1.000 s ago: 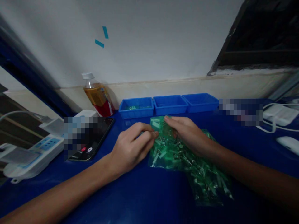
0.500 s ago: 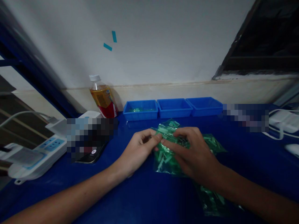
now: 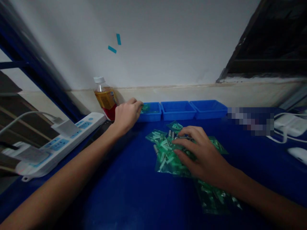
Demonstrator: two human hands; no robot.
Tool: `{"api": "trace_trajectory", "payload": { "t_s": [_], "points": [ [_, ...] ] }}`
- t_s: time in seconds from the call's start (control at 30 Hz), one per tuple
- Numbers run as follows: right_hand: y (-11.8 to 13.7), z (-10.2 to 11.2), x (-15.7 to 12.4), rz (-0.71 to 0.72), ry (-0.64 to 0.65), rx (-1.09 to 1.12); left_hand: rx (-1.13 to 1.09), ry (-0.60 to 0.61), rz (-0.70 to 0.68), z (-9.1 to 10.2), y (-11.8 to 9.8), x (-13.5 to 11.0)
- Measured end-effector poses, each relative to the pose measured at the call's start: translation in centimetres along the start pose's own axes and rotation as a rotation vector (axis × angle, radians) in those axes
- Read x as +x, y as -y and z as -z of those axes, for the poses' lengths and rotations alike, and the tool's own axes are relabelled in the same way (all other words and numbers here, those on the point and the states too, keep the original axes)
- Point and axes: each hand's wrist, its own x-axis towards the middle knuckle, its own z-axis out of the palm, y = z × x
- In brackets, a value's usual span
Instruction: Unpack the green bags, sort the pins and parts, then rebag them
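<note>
My left hand reaches to the left blue bin, its fingers pinched together over the bin's left side. At the fingertips shows a small green plastic bag, partly inside the bin; the fingers cover its left end. My right hand hovers with curved, parted fingers over a heap of green plastic bags on the blue table, holding nothing visible. Small pale strips and several short metal pieces show in or among these bags. Another green bag lies beneath my right forearm.
A middle blue bin and a right blue bin stand in line along the wall. A drink bottle and a white power strip with plugs are at left. White cables and a white adapter lie at right.
My left hand has left the heap and moved up and left to the left bin. My right hand stays over the heap, its fingers now off the bag they were touching.
</note>
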Motion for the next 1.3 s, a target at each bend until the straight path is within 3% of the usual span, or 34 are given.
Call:
{"api": "trace_trajectory", "payload": {
  "t_s": [0.3, 0.5, 0.63, 0.73, 0.83, 0.97, 1.03, 1.17, 1.3],
  "points": [
    [-1.0, -0.5, 0.2, -0.069, 0.059, 0.012, 0.080, 0.158, 0.051, -0.8, 0.4, 0.9],
    [-1.0, -0.6, 0.3, -0.085, 0.088, 0.011, -0.094, 0.073, -0.110, 0.5, -2.2, -0.5],
    [-0.8, -0.5, 0.3, -0.066, 0.091, 0.007, -0.291, 0.299, -0.156, 1.3, -4.4, -2.9],
    [-0.8, -0.4, 0.3, -0.059, 0.095, 0.007, -0.408, 0.439, -0.089, 1.3, -4.5, -4.5],
    [-0.8, -0.4, 0.3, -0.067, 0.112, 0.020, -0.622, 0.485, 0.020, 0.8, -4.1, -5.2],
    [-0.6, -0.4, 0.3, -0.091, 0.101, 0.069, -1.132, 0.383, 0.300, 0.0, -5.0, -5.4],
    [-0.5, -0.3, 0.4, -0.180, 0.052, 0.127, -1.350, 0.283, 0.358, 0.4, -6.1, -5.7],
    [-0.3, -0.2, 0.6, -0.462, -0.058, 0.345, -1.506, 0.227, 0.196, 2.6, -8.3, -6.7],
    [0.4, 0.3, 0.7, -0.549, -0.086, 0.512, -1.455, 0.196, 0.053, 4.3, -9.1, -7.6]
  ]
}}
